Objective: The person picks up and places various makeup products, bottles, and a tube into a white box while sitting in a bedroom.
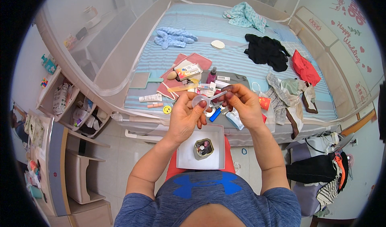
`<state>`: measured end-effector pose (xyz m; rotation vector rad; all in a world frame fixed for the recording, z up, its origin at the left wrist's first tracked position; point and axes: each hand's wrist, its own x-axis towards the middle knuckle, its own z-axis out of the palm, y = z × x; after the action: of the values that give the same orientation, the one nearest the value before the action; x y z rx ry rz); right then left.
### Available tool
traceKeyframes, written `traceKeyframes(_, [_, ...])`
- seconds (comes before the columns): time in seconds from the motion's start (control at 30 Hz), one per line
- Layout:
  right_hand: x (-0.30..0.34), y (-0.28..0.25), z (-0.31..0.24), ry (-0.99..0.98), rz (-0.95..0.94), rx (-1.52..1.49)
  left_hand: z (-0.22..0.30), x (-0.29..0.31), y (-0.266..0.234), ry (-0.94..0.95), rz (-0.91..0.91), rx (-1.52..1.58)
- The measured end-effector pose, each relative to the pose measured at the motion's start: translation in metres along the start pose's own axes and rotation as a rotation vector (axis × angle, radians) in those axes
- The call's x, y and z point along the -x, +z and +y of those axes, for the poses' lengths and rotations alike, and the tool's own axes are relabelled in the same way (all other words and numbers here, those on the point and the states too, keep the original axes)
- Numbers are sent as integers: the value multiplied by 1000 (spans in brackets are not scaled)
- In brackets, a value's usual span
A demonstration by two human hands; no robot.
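Note:
Both hands are raised in front of me, above the near edge of the bed. My left hand (185, 116) pinches a small translucent round cup (197, 101) by its rim. The fingers of my right hand (243, 104) close on a thin white handle (217, 95) that reaches to the cup. Whether cup and handle are one piece, like a scoop, I cannot tell. Below, a shallow white box (187, 156) rests on my lap. Inside it stands an octagonal gold-rimmed container (210, 154) with several small items.
Cosmetics cover the bed's near side: a white tube (150, 98), purple spray bottle (211, 75), blue stick (215, 114), and hand mirror (140, 81). Black clothing (267, 51) and a red bag (305, 67) lie farther right. Shelves (75, 106) stand at left; mesh netting (108, 46) surrounds the bed.

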<state>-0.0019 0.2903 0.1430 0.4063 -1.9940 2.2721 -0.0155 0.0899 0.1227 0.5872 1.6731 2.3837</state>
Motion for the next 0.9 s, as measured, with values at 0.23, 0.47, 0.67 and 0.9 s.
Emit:
traceKeyframes(0.23, [-2,7,-8,-21,-33,25,-2,3,3,-74,-75,65])
traceKeyframes(0.47, [-8,8,-11,-62,3,137,-9,6,2,-107,-95,50])
traceKeyframes(0.67, [-18,-2,-20,-206,85,193,-13,7,-9,-134,-5,65])
traceKeyframes(0.9, [-23,-20,-35,-294,224,231,-23,10,-21,-209,22,66])
